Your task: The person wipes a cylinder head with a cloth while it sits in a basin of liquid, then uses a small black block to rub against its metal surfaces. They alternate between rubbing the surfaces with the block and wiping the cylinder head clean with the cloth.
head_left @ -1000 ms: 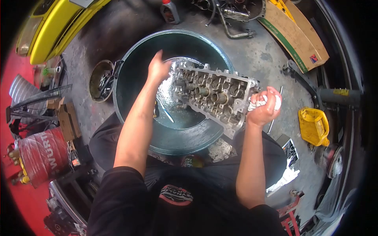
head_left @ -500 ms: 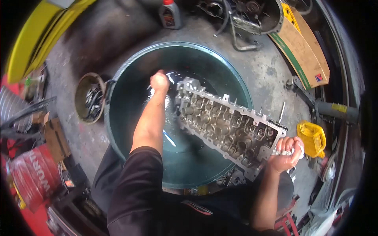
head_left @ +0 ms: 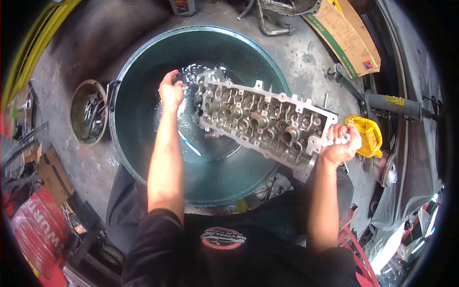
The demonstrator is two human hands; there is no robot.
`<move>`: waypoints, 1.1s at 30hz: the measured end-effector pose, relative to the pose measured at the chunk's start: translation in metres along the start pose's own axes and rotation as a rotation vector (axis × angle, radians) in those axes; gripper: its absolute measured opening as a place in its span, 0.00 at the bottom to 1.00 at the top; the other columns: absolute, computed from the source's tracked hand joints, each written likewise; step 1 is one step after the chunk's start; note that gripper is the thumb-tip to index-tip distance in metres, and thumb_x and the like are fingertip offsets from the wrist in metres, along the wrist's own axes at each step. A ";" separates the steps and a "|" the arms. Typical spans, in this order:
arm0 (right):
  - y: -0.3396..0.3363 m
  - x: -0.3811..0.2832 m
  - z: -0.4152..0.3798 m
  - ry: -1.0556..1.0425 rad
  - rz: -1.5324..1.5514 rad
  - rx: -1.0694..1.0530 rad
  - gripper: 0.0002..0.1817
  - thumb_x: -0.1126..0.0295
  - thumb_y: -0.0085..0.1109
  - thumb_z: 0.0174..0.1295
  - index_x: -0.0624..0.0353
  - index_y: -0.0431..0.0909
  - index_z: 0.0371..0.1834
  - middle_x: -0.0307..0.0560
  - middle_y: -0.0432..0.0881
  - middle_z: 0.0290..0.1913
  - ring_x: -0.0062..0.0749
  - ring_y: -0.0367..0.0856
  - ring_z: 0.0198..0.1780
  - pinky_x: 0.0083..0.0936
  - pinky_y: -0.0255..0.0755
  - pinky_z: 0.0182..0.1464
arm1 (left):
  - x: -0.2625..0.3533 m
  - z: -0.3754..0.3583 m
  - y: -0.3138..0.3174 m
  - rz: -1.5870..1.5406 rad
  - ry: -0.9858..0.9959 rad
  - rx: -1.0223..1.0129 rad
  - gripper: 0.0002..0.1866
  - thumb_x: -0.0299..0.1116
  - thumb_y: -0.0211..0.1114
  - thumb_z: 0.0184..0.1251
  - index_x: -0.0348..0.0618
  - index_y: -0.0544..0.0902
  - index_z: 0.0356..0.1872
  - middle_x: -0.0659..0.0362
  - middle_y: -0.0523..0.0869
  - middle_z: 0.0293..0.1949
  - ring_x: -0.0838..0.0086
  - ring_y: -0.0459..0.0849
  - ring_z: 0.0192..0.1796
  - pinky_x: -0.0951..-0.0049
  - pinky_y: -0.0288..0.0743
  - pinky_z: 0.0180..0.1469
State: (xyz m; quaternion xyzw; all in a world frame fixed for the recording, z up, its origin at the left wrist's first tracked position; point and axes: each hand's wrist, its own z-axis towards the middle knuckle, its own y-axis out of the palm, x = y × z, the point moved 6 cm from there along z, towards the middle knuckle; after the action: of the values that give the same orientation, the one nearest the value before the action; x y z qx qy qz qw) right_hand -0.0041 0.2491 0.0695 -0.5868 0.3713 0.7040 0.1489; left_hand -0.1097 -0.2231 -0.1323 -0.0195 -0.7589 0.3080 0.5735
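An engine cylinder head [head_left: 258,122] lies slanted across the round green tub [head_left: 125,79]. Its left end is over the liquid and its right end reaches past the rim, close to my lap. Inside the tub, left of the head, my left hand [head_left: 170,93] is curled around something small and dark that I cannot make out. Bright splashes show between that hand and the head. At the head's right end my right hand [head_left: 338,148] is closed on a white rag [head_left: 355,139], knuckles against the metal. A thin white-and-blue stick [head_left: 190,143] lies in the tub below my left hand.
A bucket of metal parts [head_left: 88,112] stands left of the tub. To the right are a yellow jug [head_left: 364,136], a grey cylindrical strut [head_left: 394,106] and a flat cardboard box [head_left: 344,36]. A grey bottle [head_left: 182,6] is behind the tub, and a red drum [head_left: 43,225] sits lower left.
My left hand has moved from low beside the head's end to a more raised, open-curled pose. The view has shifted, and my right hand stays at the head's right end with the rag.
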 end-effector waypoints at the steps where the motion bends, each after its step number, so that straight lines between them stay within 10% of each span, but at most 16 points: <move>1: 0.001 0.000 0.002 -0.009 -0.034 0.047 0.10 0.67 0.52 0.68 0.64 0.74 0.39 0.40 0.66 0.20 0.24 0.62 0.18 0.23 0.59 0.19 | 0.019 -0.027 -0.009 -0.172 -0.145 -0.019 0.15 0.22 0.63 0.62 0.38 0.85 0.50 0.50 0.90 0.39 0.63 0.90 0.39 0.65 0.83 0.47; 5: 0.001 0.005 0.003 -0.018 -0.027 0.129 0.09 0.69 0.52 0.67 0.65 0.73 0.41 0.41 0.66 0.20 0.26 0.65 0.18 0.24 0.62 0.17 | 0.048 -0.100 0.004 -0.140 -0.145 -0.016 0.10 0.23 0.63 0.62 0.38 0.88 0.43 0.50 0.90 0.38 0.66 0.90 0.39 0.62 0.82 0.44; 11: 0.005 0.007 -0.001 -0.004 0.080 0.125 0.07 0.73 0.54 0.62 0.67 0.75 0.38 0.44 0.68 0.20 0.27 0.65 0.17 0.26 0.64 0.17 | 0.200 -0.155 0.074 0.322 0.582 0.156 0.07 0.23 0.65 0.54 0.40 0.88 0.34 0.51 0.87 0.37 0.54 0.80 0.48 0.60 0.77 0.54; 19: 0.013 -0.003 -0.009 0.044 0.065 0.119 0.08 0.71 0.55 0.63 0.67 0.76 0.38 0.44 0.70 0.22 0.25 0.67 0.19 0.24 0.64 0.18 | 0.207 -0.171 0.093 0.258 0.695 -0.184 0.13 0.22 0.63 0.57 0.37 0.88 0.43 0.47 0.85 0.46 0.52 0.80 0.51 0.57 0.74 0.58; 33: 0.013 -0.006 -0.013 0.106 0.047 0.184 0.06 0.72 0.56 0.61 0.65 0.78 0.35 0.43 0.76 0.24 0.22 0.71 0.18 0.21 0.64 0.20 | 0.195 -0.165 0.103 0.390 0.721 -0.217 0.12 0.18 0.60 0.60 0.33 0.86 0.43 0.47 0.83 0.43 0.51 0.80 0.49 0.57 0.74 0.55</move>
State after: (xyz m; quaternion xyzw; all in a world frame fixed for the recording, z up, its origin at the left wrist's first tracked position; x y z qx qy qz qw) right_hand -0.0017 0.2319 0.0790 -0.5982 0.4554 0.6382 0.1658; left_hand -0.0644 0.0086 0.0100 -0.3295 -0.5198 0.3025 0.7279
